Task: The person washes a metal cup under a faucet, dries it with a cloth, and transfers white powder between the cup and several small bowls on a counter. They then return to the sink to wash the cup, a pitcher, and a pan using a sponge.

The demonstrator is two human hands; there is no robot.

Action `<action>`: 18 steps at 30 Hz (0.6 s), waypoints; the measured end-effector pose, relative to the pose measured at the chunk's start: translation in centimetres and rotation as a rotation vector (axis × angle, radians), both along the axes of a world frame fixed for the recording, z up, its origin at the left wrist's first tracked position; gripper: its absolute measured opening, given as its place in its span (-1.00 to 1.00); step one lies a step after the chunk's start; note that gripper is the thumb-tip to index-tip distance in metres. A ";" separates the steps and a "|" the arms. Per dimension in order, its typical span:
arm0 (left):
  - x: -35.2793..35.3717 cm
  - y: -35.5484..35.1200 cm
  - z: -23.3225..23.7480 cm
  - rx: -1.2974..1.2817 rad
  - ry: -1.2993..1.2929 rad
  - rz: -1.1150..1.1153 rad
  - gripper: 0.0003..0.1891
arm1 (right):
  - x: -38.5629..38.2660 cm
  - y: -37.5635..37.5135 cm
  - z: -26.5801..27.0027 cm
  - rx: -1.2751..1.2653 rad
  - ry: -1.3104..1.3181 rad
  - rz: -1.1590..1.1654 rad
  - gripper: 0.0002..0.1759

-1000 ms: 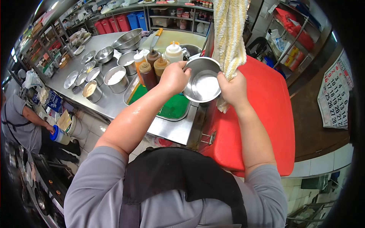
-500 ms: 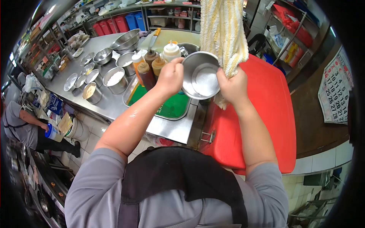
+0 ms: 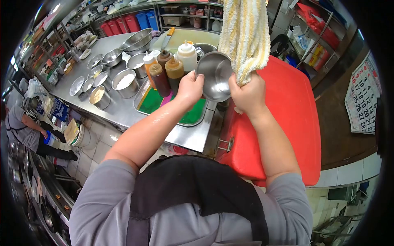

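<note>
A round stainless-steel bowl (image 3: 214, 76) is held up in front of me, tilted so its shiny inside faces me. My left hand (image 3: 191, 87) is closed on its left rim, thumb at the edge. On the opposite side, my right hand (image 3: 248, 95) is closed around the lower end of a white-and-yellow striped towel (image 3: 245, 37), at the bowl's right rim. The towel hangs down from above. Behind my left hand, sauce squeeze bottles (image 3: 160, 78) stand on a tray with a green surface (image 3: 192, 116).
Several metal bowls and pots (image 3: 125, 84), some with white powder, stand on the steel counter (image 3: 117, 107). A knife (image 3: 168, 37) with an orange handle lies behind. A large red lid (image 3: 283, 131) is at my right. At far left, a co-worker (image 3: 24, 127) bends near a white bucket (image 3: 84, 136).
The bowl has turned, so its opening shows differently, and my right hand has shifted slightly. At far left, the co-worker's arm and blue-lidded container are lower.
</note>
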State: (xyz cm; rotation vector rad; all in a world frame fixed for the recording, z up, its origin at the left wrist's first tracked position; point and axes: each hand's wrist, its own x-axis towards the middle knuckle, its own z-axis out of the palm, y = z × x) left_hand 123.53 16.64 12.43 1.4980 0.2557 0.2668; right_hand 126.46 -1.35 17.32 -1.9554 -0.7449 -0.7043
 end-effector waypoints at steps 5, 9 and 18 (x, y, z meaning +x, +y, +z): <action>1.4 -0.4 -0.9 0.246 -0.158 0.214 -0.75 | -0.4 0.4 -0.4 0.089 -0.033 0.095 -0.73; 2.8 0.0 -1.3 0.299 -0.184 0.325 -0.75 | -0.9 0.6 -0.4 0.070 -0.047 0.110 -0.75; 5.2 -0.9 -0.8 0.165 -0.121 0.412 -0.74 | -1.1 1.4 -1.1 0.040 -0.176 0.105 -0.77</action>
